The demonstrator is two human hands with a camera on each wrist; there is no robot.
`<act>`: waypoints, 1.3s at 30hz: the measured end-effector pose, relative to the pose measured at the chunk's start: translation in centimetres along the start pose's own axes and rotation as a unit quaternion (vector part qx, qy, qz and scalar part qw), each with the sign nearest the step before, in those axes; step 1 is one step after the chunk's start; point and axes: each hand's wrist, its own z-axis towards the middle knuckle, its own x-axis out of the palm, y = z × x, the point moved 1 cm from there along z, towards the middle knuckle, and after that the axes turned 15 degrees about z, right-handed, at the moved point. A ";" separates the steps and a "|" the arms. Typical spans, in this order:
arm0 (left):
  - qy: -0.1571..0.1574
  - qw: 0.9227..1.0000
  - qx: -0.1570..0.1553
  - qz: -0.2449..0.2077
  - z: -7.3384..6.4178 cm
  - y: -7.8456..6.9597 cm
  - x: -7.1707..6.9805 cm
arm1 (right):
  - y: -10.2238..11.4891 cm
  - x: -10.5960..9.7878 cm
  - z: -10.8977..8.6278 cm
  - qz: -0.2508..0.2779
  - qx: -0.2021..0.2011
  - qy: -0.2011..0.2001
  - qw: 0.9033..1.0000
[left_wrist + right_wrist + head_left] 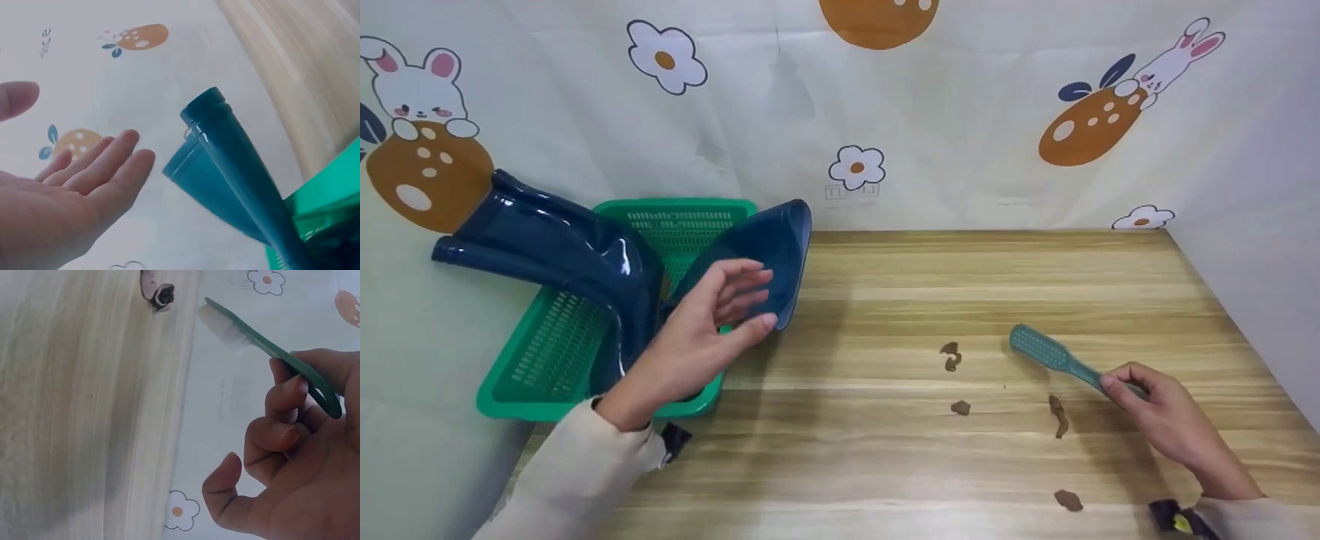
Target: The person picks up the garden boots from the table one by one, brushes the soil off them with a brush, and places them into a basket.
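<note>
My right hand pinches the handle of a green brush above the table; pale bristles show on its underside in the right wrist view. With fingers loosely bent and nothing in them, my left hand hovers over the green basket, in front of a boot. Two dark blue rubber boots lie in this basket: the left boot leans out over the back left rim, while the right boot points its opening to the right. My left hand hides part of the right boot.
Several brown flakes, among them a curled flake, a small lump, a long piece and a front piece, lie on the wooden table. A patterned wall covering stands behind it.
</note>
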 end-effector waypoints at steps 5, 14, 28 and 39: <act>0.000 0.994 0.023 0.106 -1.3 -0.5 0.9 | -0.1 0.6 0.2 -0.065 -0.049 -0.036 0.996; 0.030 0.975 0.069 0.210 -2.9 -0.9 1.9 | -0.3 1.0 -0.1 -0.179 -0.079 -0.066 0.978; 0.027 0.960 0.084 0.264 -4.2 -1.3 2.2 | 0.7 3.5 0.0 -0.372 -0.114 -0.030 0.921; 0.030 0.949 0.103 0.298 -5.4 -1.3 2.3 | -0.1 4.5 0.7 -0.376 -0.099 0.001 0.922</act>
